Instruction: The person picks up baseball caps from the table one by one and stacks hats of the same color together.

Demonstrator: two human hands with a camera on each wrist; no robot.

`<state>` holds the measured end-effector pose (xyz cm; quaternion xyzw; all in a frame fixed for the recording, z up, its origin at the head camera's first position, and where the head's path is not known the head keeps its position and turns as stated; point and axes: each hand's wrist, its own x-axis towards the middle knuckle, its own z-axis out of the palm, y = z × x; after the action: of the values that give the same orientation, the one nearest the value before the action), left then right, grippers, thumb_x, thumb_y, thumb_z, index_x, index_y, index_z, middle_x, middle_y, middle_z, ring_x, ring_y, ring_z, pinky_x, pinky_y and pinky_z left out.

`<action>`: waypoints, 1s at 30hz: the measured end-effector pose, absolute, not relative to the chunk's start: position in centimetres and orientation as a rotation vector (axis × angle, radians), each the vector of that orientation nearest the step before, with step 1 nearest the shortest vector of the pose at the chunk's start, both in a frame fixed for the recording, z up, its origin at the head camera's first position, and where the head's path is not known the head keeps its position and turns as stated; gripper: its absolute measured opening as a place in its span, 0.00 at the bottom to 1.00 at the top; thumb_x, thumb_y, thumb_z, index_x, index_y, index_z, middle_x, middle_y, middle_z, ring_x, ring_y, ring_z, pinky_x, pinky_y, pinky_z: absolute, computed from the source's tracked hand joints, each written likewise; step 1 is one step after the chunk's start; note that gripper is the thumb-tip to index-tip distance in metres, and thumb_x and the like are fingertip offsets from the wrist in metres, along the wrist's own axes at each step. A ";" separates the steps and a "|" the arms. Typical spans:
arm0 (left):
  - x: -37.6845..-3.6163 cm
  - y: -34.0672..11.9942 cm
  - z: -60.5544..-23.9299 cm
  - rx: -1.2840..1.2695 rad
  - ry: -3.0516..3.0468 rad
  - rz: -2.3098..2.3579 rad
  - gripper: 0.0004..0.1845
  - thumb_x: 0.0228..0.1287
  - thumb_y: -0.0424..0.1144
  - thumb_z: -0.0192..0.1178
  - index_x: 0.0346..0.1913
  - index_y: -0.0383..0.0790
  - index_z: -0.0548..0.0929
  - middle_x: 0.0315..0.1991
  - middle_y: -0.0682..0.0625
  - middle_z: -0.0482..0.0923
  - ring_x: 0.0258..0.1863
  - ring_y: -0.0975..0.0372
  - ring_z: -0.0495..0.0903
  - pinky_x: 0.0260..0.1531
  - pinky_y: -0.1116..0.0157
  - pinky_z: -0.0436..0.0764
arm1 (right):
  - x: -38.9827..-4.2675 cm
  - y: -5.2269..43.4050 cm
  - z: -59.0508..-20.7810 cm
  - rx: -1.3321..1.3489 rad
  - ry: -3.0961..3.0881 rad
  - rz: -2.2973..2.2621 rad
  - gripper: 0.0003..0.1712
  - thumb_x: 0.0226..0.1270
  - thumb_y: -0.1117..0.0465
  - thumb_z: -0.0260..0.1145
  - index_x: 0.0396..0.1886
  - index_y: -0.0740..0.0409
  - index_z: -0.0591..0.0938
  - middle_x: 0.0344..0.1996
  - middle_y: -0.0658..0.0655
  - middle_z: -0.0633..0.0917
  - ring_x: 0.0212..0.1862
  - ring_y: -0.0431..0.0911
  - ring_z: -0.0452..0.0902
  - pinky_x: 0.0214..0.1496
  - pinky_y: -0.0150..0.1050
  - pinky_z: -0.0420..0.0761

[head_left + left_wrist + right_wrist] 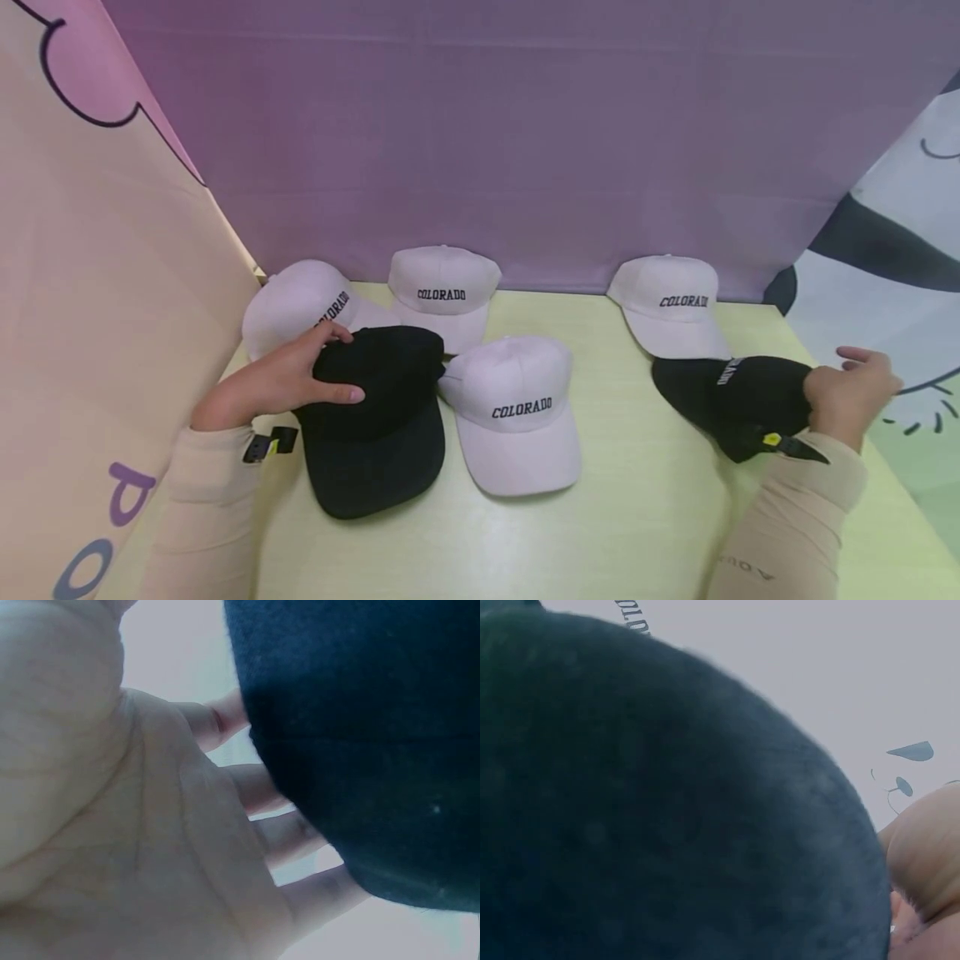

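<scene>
My left hand (318,373) grips the crown of a black cap (375,417) at the table's left, thumb on its front and fingers over its back. The left wrist view shows the left hand's palm (135,825) with the fingers (300,836) reaching behind this black cap (360,750). At the table's right my right hand (843,390) holds the rear of a second black cap (731,396) with white lettering, which lies turned sideways. That second black cap (652,810) fills the right wrist view, with a bit of the right hand (930,855) at the edge.
Several white COLORADO caps lie on the yellow-green table (645,517): one at back left (296,304), one behind the middle (444,292), one in the centre (517,404), one at back right (671,304). A purple backdrop (525,142) closes the rear; printed panels stand at both sides.
</scene>
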<state>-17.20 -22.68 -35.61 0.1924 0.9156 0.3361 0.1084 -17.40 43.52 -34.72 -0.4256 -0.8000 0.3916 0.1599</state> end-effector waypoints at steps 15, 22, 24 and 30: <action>-17.4 -22.8 -35.8 0.554 2.683 0.981 0.40 0.58 0.53 0.75 0.64 0.36 0.68 0.68 0.35 0.69 0.69 0.41 0.68 0.64 0.43 0.71 | -17.2 40.7 -33.4 -1.066 -2.020 0.957 0.21 0.67 0.65 0.47 0.30 0.27 0.58 0.35 0.34 0.53 0.41 0.27 0.48 0.68 0.38 0.63; -17.4 -22.7 -35.8 0.547 2.686 0.989 0.41 0.58 0.53 0.75 0.65 0.36 0.67 0.67 0.35 0.70 0.69 0.41 0.68 0.65 0.44 0.71 | -17.3 41.0 -33.4 -1.030 -1.967 0.946 0.17 0.70 0.57 0.54 0.27 0.27 0.62 0.25 0.31 0.63 0.30 0.23 0.56 0.47 0.25 0.64; -17.3 -22.7 -35.8 0.548 2.683 0.989 0.40 0.58 0.53 0.75 0.65 0.36 0.67 0.67 0.35 0.70 0.69 0.41 0.68 0.65 0.44 0.71 | -17.2 41.1 -33.2 -1.020 -1.952 0.952 0.17 0.70 0.56 0.55 0.26 0.28 0.64 0.20 0.30 0.66 0.23 0.24 0.58 0.37 0.24 0.58; -17.3 -22.7 -35.7 0.550 2.675 0.994 0.41 0.59 0.53 0.75 0.65 0.35 0.67 0.68 0.35 0.69 0.70 0.41 0.67 0.66 0.43 0.70 | -16.6 40.1 -31.9 -0.952 -1.929 0.939 0.16 0.69 0.54 0.57 0.24 0.28 0.66 0.15 0.31 0.65 0.19 0.25 0.58 0.33 0.27 0.57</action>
<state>-17.33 -22.72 -35.71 0.1878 0.9140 0.3398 0.1174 -16.55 40.09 -31.92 -0.3742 -0.7577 0.3689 0.3870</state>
